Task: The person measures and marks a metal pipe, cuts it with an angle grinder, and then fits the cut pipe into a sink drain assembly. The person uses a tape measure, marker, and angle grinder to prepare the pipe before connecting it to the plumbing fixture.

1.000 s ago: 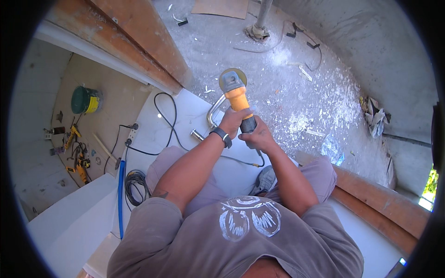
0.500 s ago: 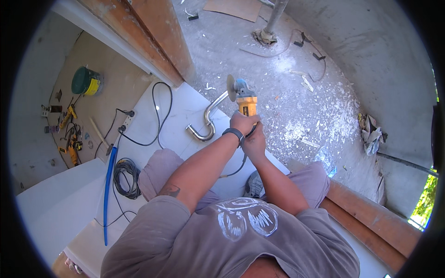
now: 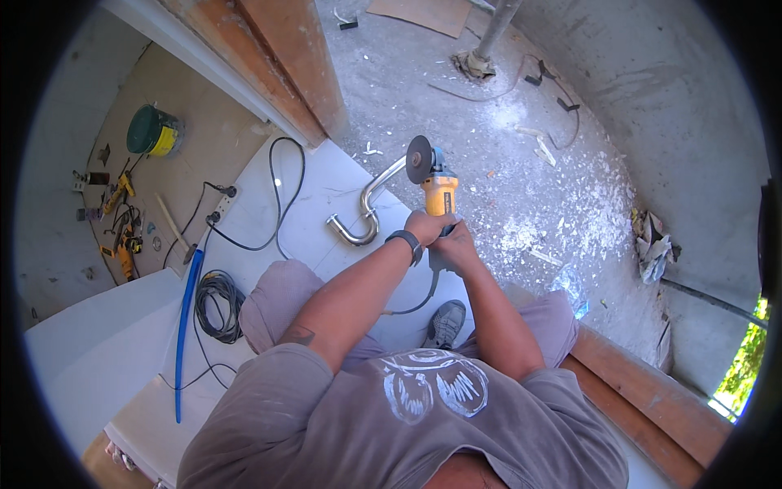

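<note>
Both my hands hold a yellow angle grinder (image 3: 441, 197) out in front of me. My left hand (image 3: 426, 227) is closed round its body, and my right hand (image 3: 459, 245) is wrapped about the rear end, where the cord comes out. The grinder's dark cutting disc (image 3: 419, 160) faces partly toward me. Just left of the disc is the upper end of a shiny, curved metal drain pipe (image 3: 385, 178), which lies on the white slab; whether disc and pipe touch, I cannot tell.
Left of me are a power strip (image 3: 224, 204), a blue tube (image 3: 187, 326) and a coiled cable (image 3: 218, 306). Yellow power tools (image 3: 124, 248) and a green-lidded bucket (image 3: 153, 132) stand farther left. White chips (image 3: 529, 232) litter the concrete floor at right, before a wall.
The grinder has turned so that more of the disc's face shows, and its head has shifted slightly right. My right hand has moved a little right. More of my shoe shows.
</note>
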Demonstrator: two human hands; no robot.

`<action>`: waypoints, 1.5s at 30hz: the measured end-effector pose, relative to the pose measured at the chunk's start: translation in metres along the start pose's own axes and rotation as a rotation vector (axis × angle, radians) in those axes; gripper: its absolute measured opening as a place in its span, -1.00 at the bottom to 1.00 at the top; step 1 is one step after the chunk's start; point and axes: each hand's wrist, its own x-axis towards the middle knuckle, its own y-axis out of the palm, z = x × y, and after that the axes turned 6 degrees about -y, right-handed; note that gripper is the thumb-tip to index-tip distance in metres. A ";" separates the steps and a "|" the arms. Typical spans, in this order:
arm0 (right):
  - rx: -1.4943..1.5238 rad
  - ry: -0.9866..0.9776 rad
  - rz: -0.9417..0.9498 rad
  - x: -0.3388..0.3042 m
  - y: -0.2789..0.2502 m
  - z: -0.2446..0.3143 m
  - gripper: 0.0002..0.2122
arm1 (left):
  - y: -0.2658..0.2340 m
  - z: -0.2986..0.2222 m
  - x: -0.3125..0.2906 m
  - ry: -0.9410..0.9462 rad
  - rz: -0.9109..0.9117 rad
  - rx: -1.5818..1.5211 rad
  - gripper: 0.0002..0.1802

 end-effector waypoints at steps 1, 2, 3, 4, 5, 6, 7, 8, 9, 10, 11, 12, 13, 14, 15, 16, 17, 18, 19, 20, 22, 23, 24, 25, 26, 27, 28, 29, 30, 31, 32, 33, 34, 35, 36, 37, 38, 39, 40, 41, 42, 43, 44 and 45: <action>-0.002 0.011 -0.024 0.001 0.003 -0.005 -0.23 | 0.001 0.005 0.001 0.001 0.000 0.002 -0.20; -0.044 -0.014 -0.072 0.001 0.005 -0.010 -0.24 | 0.002 0.008 0.003 -0.015 0.007 -0.004 -0.19; -0.102 -0.002 -0.138 0.001 0.008 -0.015 -0.26 | 0.003 0.010 0.005 0.004 -0.005 0.050 -0.16; -0.156 0.006 -0.197 0.001 0.010 -0.019 -0.28 | 0.003 0.011 0.006 0.008 -0.012 0.094 -0.14; -0.181 0.021 -0.180 0.003 0.010 -0.023 -0.30 | 0.003 0.011 0.008 -0.009 -0.021 0.131 -0.11; -0.202 0.032 -0.156 0.007 0.008 -0.025 -0.32 | 0.003 0.010 0.009 0.008 -0.009 0.205 -0.18; -0.223 0.043 -0.131 0.011 0.004 -0.027 -0.34 | 0.002 0.008 0.011 0.002 0.000 0.271 -0.24; -0.192 0.059 -0.117 0.014 -0.002 -0.028 -0.35 | 0.000 0.006 0.011 -0.008 0.009 0.335 -0.31; -0.162 0.076 -0.096 0.017 -0.008 -0.028 -0.37 | -0.005 0.007 0.010 0.031 0.055 0.345 -0.30; -0.131 0.082 -0.080 0.022 -0.015 -0.026 -0.38 | -0.013 0.006 0.010 0.077 0.095 0.351 -0.30; -0.222 0.078 -0.083 0.027 -0.023 -0.023 -0.38 | -0.021 0.006 0.010 0.127 0.140 0.358 -0.28; -0.311 0.070 -0.094 0.032 -0.031 -0.019 -0.38 | -0.033 0.007 0.010 0.130 0.097 0.388 -0.30; -0.393 0.063 -0.109 0.035 -0.039 -0.014 -0.38 | -0.045 0.010 0.009 0.137 -0.105 0.452 -0.33; -0.484 0.040 -0.170 0.038 -0.046 -0.009 -0.38 | -0.059 0.014 0.007 0.132 -0.306 0.503 -0.36; -0.540 0.006 -0.137 0.043 -0.053 -0.002 -0.38 | -0.073 0.018 0.005 0.120 -0.467 0.518 -0.39; -0.598 0.005 -0.101 0.050 -0.062 0.004 -0.38 | -0.084 0.020 0.005 0.047 -0.586 0.600 -0.31; -0.651 -0.002 -0.069 0.055 -0.068 0.009 -0.38 | -0.096 0.025 0.004 0.020 -0.600 0.722 -0.23; -0.676 0.030 -0.033 0.061 -0.071 0.014 -0.38 | -0.105 0.029 0.003 -0.019 -0.582 0.855 -0.22; -0.695 0.036 -0.020 0.066 -0.072 0.016 -0.38 | -0.111 0.033 0.002 -0.058 -0.592 0.979 -0.21; -0.714 0.029 -0.017 0.071 -0.073 0.016 -0.38 | -0.115 0.036 0.004 -0.080 -0.538 1.003 -0.22; -0.739 0.013 -0.006 0.078 -0.073 0.013 -0.37 | -0.118 0.043 0.007 -0.146 -0.441 1.046 -0.24; -0.743 -0.001 0.004 0.081 -0.072 0.011 -0.37 | -0.117 0.045 0.010 -0.124 -0.414 1.089 -0.22; -0.754 -0.007 0.009 0.085 -0.072 0.009 -0.37 | -0.116 0.047 0.013 -0.114 -0.379 1.130 -0.21; -0.743 -0.012 0.023 0.088 -0.072 0.006 -0.37 | -0.115 0.050 0.016 -0.113 -0.348 1.182 -0.19; -0.739 -0.009 0.031 0.091 -0.072 0.004 -0.36 | -0.113 0.052 0.020 -0.075 -0.355 1.155 -0.17; -0.741 -0.006 0.036 0.094 -0.073 0.003 -0.36 | -0.111 0.054 0.025 -0.046 -0.368 1.139 -0.16; -0.741 -0.019 0.055 0.096 -0.074 0.002 -0.36 | -0.109 0.055 0.029 -0.014 -0.379 1.121 -0.14; -0.745 -0.029 0.071 0.098 -0.075 0.002 -0.36 | -0.108 0.058 0.031 0.012 -0.374 1.074 -0.12; -0.747 -0.041 0.084 0.100 -0.076 0.002 -0.35 | -0.107 0.060 0.034 0.042 -0.369 1.030 -0.10; -0.756 -0.038 0.093 0.101 -0.076 0.004 -0.36 | -0.107 0.061 0.036 0.058 -0.360 0.989 -0.08; -0.761 -0.036 0.100 0.103 -0.076 0.006 -0.36 | -0.105 0.062 0.038 0.098 -0.382 0.947 -0.08; -0.764 -0.035 0.101 0.104 -0.075 0.008 -0.37 | -0.104 0.062 0.039 0.092 -0.363 0.940 -0.07; -0.780 -0.027 0.104 0.105 -0.074 0.010 -0.37 | -0.104 0.062 0.041 0.088 -0.354 0.932 -0.07; -0.797 -0.022 0.106 0.106 -0.072 0.012 -0.38 | -0.103 0.061 0.042 0.085 -0.345 0.923 -0.06; -0.814 -0.025 0.109 0.107 -0.070 0.014 -0.38 | -0.105 0.059 0.044 0.064 -0.342 0.893 -0.08; -0.813 -0.010 0.114 0.107 -0.068 0.015 -0.38 | -0.106 0.058 0.045 0.041 -0.337 0.857 -0.11; -0.808 -0.006 0.119 0.108 -0.067 0.016 -0.39 | -0.107 0.057 0.047 0.008 -0.337 0.826 -0.13; -0.798 -0.009 0.121 0.109 -0.065 0.017 -0.39 | -0.107 0.055 0.048 -0.013 -0.353 0.776 -0.25; -0.788 -0.018 0.123 0.109 -0.064 0.017 -0.39 | -0.107 0.055 0.049 -0.045 -0.371 0.731 -0.36; -0.777 -0.033 0.125 0.109 -0.062 0.017 -0.39 | -0.107 0.054 0.050 -0.067 -0.390 0.685 -0.43; -0.774 -0.035 0.125 0.109 -0.062 0.017 -0.39 | -0.106 0.055 0.051 -0.076 -0.392 0.700 -0.39; -0.767 -0.037 0.132 0.108 -0.061 0.016 -0.39 | -0.105 0.057 0.051 -0.076 -0.395 0.716 -0.34; -0.764 -0.026 0.133 0.108 -0.061 0.016 -0.39 | -0.103 0.059 0.052 -0.080 -0.410 0.732 -0.29; -0.755 -0.025 0.137 0.107 -0.060 0.015 -0.39 | -0.101 0.061 0.053 -0.084 -0.392 0.744 -0.30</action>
